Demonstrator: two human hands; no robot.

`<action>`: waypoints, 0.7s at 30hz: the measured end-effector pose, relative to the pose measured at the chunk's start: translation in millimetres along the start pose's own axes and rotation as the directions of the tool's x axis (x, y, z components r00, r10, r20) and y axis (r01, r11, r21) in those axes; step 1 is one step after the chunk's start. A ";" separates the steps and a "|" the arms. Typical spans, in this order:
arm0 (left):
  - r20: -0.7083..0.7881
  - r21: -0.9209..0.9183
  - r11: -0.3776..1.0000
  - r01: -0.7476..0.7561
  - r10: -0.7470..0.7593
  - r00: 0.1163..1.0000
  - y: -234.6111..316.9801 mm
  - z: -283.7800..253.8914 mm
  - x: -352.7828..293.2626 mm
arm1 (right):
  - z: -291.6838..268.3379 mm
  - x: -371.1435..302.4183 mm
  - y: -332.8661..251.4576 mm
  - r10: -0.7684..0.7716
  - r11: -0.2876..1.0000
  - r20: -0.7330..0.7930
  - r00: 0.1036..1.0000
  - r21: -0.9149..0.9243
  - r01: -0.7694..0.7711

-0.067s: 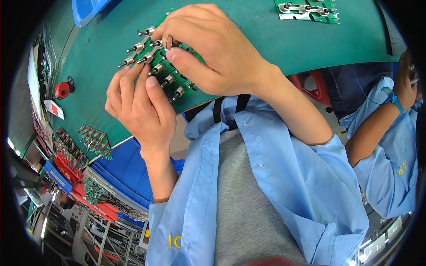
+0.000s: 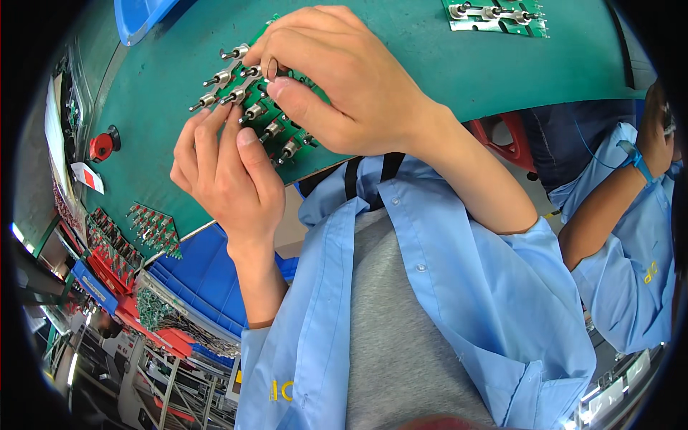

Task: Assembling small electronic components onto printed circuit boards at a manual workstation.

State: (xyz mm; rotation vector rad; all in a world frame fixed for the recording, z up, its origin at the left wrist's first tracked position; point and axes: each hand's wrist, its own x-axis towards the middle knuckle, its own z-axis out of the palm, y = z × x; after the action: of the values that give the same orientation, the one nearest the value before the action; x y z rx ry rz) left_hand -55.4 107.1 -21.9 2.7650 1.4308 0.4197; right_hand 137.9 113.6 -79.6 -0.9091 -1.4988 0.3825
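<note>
A green circuit board (image 2: 271, 115) set with several metal toggle switches lies at a slant on the green work surface. My left hand (image 2: 231, 168) is at its near left side, fingertips against a toggle switch (image 2: 234, 96) and thumb bent close to the board. Over the board's right part reaches my right hand (image 2: 337, 82), its thumb and forefinger pinched at a small shiny piece (image 2: 272, 69) too small to make out. That hand covers the far right of the board.
Another switch board (image 2: 494, 18) lies at the far right, and one more (image 2: 154, 228) near the left edge. A blue bin (image 2: 140, 21) stands far left, a red and black spool (image 2: 104, 145) below it. A person in a blue shirt (image 2: 620, 236) sits at right.
My left hand has shifted very slightly to the right along the board. My right hand stays in the same place, still pinched.
</note>
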 end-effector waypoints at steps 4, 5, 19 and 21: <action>-0.004 -0.022 1.000 0.009 -0.009 1.000 4.2 2.9 -3.2 | -1.4 0.0 -0.8 -0.014 1.000 -0.019 1.000 -0.002 0.014; -0.023 -0.078 0.996 0.036 -0.038 0.999 5.0 6.1 -6.3 | -2.7 1.1 -3.4 0.008 1.000 -0.002 1.000 0.015 -0.008; 0.047 0.049 0.998 -0.024 0.022 0.999 4.8 -1.2 -11.4 | 3.5 -2.8 -3.1 0.013 0.973 -0.075 0.997 -0.227 -0.030; 0.052 0.041 0.998 -0.046 0.044 0.998 3.4 -2.1 -12.5 | 2.1 -2.9 -1.8 -0.001 0.982 -0.100 0.995 -0.188 -0.017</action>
State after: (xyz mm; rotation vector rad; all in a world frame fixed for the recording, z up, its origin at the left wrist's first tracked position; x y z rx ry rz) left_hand -60.1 94.8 -22.3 2.8242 1.3849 0.3203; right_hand 135.1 110.9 -80.6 -1.0687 -1.4569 0.1995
